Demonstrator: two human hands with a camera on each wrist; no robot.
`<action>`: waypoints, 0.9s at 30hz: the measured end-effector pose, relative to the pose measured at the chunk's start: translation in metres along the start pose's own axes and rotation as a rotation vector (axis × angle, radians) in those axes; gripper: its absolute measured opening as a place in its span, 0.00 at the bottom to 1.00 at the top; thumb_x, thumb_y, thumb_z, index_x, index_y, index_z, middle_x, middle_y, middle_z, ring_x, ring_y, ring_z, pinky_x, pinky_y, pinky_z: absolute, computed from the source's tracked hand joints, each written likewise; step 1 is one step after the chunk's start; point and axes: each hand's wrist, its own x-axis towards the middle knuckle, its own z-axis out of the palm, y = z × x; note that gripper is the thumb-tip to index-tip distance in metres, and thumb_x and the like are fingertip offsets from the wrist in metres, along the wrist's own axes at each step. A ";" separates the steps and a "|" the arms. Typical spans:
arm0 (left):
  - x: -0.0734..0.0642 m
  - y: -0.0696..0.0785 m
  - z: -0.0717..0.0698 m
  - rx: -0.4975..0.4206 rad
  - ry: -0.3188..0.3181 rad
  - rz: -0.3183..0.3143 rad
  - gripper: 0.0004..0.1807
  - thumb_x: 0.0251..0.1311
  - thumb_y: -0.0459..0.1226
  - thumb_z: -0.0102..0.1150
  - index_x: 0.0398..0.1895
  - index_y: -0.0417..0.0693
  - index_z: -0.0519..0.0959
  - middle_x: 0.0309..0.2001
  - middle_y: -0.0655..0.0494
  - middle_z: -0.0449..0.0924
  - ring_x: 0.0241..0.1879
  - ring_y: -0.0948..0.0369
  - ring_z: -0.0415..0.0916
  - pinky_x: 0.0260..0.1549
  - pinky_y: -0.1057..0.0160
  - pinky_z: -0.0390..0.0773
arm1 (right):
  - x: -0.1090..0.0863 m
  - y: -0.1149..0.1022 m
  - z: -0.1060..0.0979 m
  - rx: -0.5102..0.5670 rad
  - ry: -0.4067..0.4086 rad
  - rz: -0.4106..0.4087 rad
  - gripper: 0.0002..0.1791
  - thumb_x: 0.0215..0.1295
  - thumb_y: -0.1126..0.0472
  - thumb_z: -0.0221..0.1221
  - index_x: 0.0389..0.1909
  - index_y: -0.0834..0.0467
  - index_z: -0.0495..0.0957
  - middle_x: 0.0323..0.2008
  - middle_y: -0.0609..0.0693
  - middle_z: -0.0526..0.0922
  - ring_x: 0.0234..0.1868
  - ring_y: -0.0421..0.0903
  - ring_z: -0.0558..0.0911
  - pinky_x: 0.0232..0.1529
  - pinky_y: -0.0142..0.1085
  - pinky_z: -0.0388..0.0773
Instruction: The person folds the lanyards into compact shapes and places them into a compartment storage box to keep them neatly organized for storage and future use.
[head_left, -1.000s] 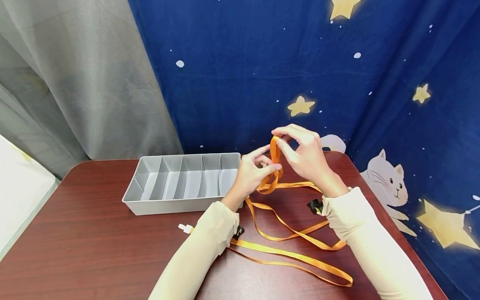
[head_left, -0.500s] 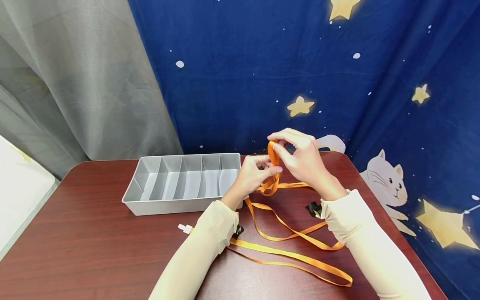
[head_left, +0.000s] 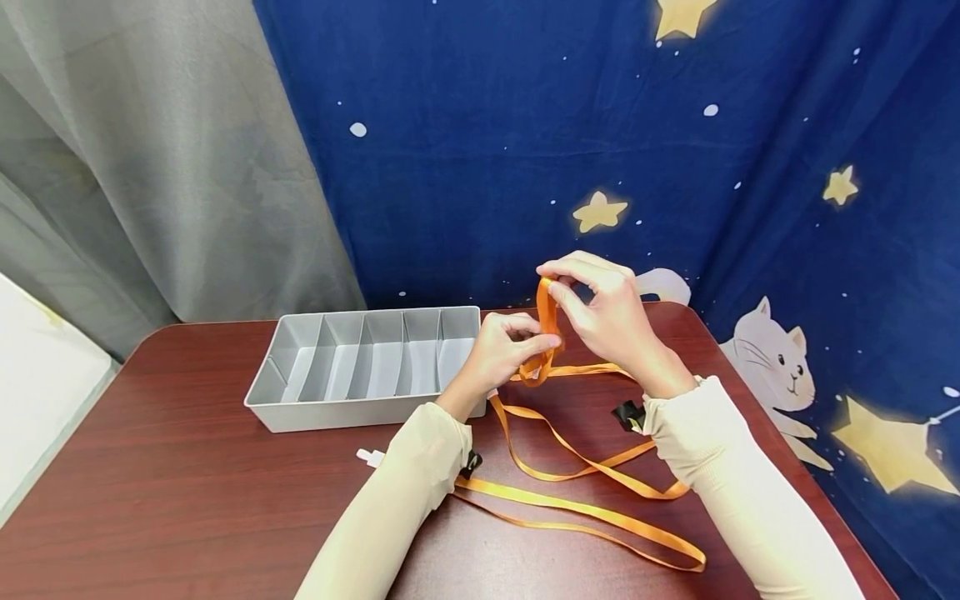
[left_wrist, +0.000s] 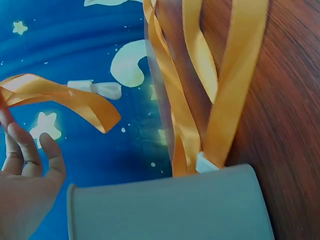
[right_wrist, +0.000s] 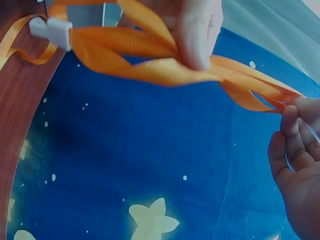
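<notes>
Compared with a second ago, the index finger of the left hand sits lower, nearer its thumb. That hand pinches the folded orange lanyard, thumb pressed against it; above, the right hand pinches its top end. A white clip hangs below the left thumb. Loose lanyards lie below the grip, a grey tray left of it.

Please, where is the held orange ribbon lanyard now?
In the head view, the orange ribbon lanyard is right of centre, held above the reddish-brown table by the left hand and right hand, to the right of the grey plastic compartment tray.
</notes>
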 end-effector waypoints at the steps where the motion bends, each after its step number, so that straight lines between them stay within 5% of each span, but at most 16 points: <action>1: -0.001 -0.001 -0.001 -0.001 -0.004 0.008 0.06 0.56 0.34 0.72 0.30 0.39 0.88 0.27 0.51 0.83 0.26 0.51 0.76 0.23 0.64 0.75 | 0.000 0.000 0.000 -0.008 -0.002 -0.004 0.10 0.61 0.73 0.65 0.42 0.61 0.86 0.39 0.51 0.87 0.38 0.45 0.83 0.39 0.36 0.78; 8: -0.004 0.000 -0.007 0.001 -0.053 0.060 0.05 0.54 0.30 0.72 0.29 0.34 0.87 0.31 0.49 0.84 0.29 0.59 0.78 0.28 0.67 0.78 | 0.002 0.004 -0.001 -0.040 0.005 -0.046 0.13 0.62 0.76 0.62 0.45 0.63 0.86 0.38 0.54 0.85 0.36 0.48 0.79 0.36 0.36 0.73; 17: -0.009 0.003 -0.010 -0.051 -0.126 0.015 0.03 0.57 0.29 0.70 0.27 0.36 0.85 0.24 0.48 0.83 0.21 0.49 0.79 0.20 0.62 0.78 | 0.002 0.003 -0.002 -0.050 -0.023 -0.066 0.14 0.63 0.75 0.61 0.48 0.63 0.85 0.39 0.57 0.83 0.36 0.48 0.78 0.36 0.32 0.70; 27: -0.010 0.003 -0.011 -0.079 -0.104 0.016 0.03 0.57 0.26 0.68 0.28 0.32 0.84 0.18 0.37 0.79 0.13 0.42 0.75 0.13 0.61 0.74 | -0.001 -0.008 -0.007 -0.166 -0.073 -0.088 0.09 0.65 0.74 0.61 0.43 0.64 0.85 0.38 0.55 0.80 0.36 0.48 0.78 0.37 0.38 0.78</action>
